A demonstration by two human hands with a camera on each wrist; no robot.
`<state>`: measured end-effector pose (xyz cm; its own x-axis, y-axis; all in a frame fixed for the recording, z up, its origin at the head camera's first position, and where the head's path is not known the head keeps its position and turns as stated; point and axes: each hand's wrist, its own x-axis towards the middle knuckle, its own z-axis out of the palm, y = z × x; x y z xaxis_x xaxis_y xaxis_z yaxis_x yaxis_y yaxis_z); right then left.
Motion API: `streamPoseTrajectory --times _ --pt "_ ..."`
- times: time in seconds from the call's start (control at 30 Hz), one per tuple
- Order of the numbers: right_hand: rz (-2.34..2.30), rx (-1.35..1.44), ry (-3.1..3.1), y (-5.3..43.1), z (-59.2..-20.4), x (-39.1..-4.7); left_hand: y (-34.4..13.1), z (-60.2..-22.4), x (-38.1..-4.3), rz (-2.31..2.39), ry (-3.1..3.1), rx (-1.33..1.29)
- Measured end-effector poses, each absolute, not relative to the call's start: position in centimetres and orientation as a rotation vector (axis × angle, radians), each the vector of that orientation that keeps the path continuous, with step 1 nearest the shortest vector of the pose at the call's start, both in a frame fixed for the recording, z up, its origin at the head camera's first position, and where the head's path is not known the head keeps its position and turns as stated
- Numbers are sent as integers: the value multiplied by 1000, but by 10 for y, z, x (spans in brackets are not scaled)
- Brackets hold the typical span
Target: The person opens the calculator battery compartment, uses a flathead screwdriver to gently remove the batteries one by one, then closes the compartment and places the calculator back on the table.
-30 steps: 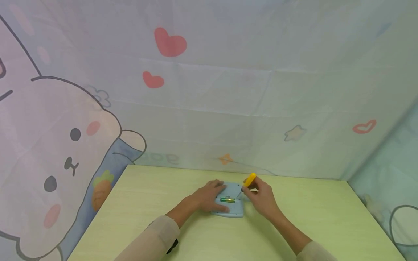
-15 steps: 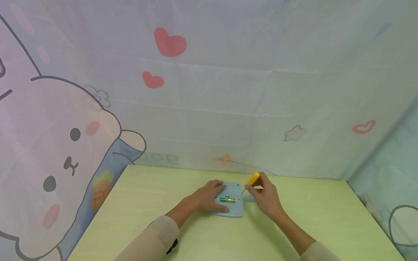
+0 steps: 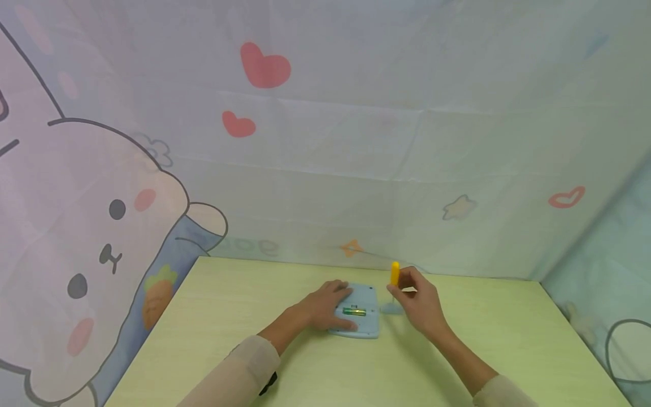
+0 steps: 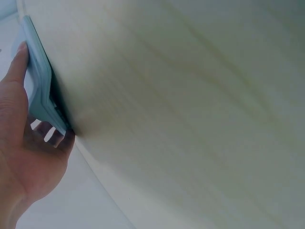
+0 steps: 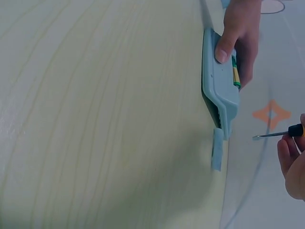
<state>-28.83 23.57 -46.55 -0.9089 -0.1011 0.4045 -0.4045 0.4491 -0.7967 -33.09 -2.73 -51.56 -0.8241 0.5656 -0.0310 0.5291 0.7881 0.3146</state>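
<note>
A light blue calculator [image 3: 365, 325] lies back up on the table, a green and gold battery [image 3: 354, 312] showing in its open compartment. My left hand [image 3: 325, 308] grips its left side; the thumb lies over the back, the fingers over the far part and edge. In the left wrist view, the calculator [image 4: 40, 81] sits between thumb and fingers. My right hand [image 3: 419, 299] pinches a screwdriver by its yellow handle [image 3: 395, 273], nearly upright, its metal tip [image 5: 257, 138] free of the calculator. Below it, a small light blue cover [image 3: 391, 308] lies right of the calculator.
The pale yellow-green table [image 3: 244, 294] ends at a printed cloth backdrop [image 3: 325, 215] just behind the hands. A black object [image 3: 268, 384] shows beside the left sleeve, partly hidden.
My right hand has moved the screwdriver right, away from the battery compartment, and tipped it upright. The light blue cover has come into sight beside the calculator. The left hand stays put.
</note>
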Motion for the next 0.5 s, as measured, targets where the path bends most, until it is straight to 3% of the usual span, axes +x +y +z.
streamPoseTrajectory --times 0.5 --pt "1466 338 -2407 252 -471 -290 -26 -511 -326 395 2857 888"
